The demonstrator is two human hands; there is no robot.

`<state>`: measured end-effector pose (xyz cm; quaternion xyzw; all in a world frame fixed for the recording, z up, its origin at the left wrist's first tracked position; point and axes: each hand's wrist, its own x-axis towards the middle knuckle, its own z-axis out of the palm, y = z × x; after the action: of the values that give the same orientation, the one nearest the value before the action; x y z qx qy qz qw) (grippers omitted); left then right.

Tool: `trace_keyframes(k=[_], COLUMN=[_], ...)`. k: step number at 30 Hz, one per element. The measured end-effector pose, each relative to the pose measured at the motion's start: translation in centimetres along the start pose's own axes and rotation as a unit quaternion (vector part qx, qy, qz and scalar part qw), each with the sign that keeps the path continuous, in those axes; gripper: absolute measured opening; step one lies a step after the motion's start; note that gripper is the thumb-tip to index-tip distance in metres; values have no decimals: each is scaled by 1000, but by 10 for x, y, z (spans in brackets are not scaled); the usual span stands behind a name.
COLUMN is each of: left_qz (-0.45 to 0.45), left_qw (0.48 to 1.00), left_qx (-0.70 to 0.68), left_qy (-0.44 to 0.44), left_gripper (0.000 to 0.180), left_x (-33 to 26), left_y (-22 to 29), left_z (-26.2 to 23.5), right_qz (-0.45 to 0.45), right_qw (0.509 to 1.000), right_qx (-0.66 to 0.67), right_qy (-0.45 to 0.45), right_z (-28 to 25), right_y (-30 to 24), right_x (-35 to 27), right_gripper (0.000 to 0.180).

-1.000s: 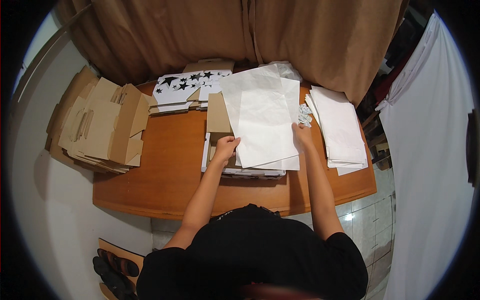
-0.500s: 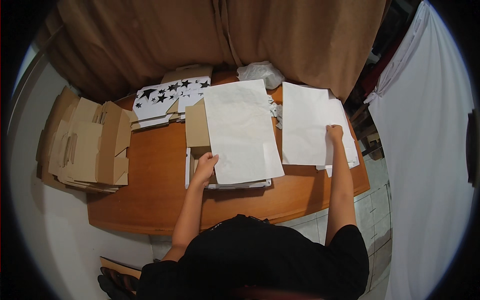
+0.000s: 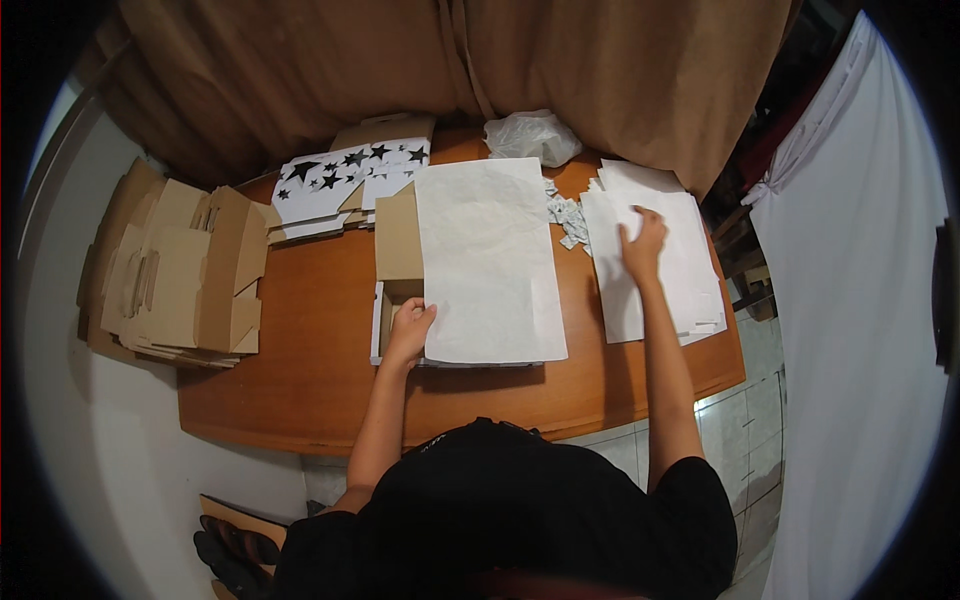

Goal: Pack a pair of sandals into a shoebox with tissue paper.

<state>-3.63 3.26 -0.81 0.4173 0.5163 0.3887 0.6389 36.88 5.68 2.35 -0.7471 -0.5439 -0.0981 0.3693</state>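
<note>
My left hand pinches the lower left edge of large white paper sheets. They lie over an open cardboard box, hiding most of its inside. The box is brown within and white on its outer side. Over on the right, my right hand hovers over or rests on a loose stack of white paper; I cannot tell which. Its thumb and fingers are apart and hold nothing.
Folded brown cardboard boxes stack up at the left. Behind are flat white boxes with black stars and a clear plastic bag. Crumpled paper bits lie between the sheets and the stack. A brown curtain borders the table.
My right hand has let go of the raised white sheet, which now lies on the stack. That hand has shifted up and left, and its fingers have spread. My left hand keeps its hold.
</note>
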Motion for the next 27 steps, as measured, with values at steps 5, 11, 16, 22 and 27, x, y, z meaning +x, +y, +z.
trace_keyframes(k=[5,11,16,22,27], left_qz=[23,57,59,315,236], left_qw=[998,988,947,834,813], left_qx=[60,121,298,442,476], left_qy=[26,82,108,98,-236], left_gripper=[28,38,38,28,43], left_x=[-12,-31,-45,-45,-11], left_y=[13,19,38,55,20], left_z=[-12,-44,-47,-13,4], right_qz=[-148,-234,-253,-239,-229], right_qw=[969,938,933,934,940], right_qx=[159,174,115,54,32], right_qy=[-116,-188,-229,-259,-252], right_z=[12,18,43,55,63], right_y=[-100,-157,-171,-182,-184], right_x=[-44,-72,-82,-89,-85], right_gripper=[35,36,42,47,54])
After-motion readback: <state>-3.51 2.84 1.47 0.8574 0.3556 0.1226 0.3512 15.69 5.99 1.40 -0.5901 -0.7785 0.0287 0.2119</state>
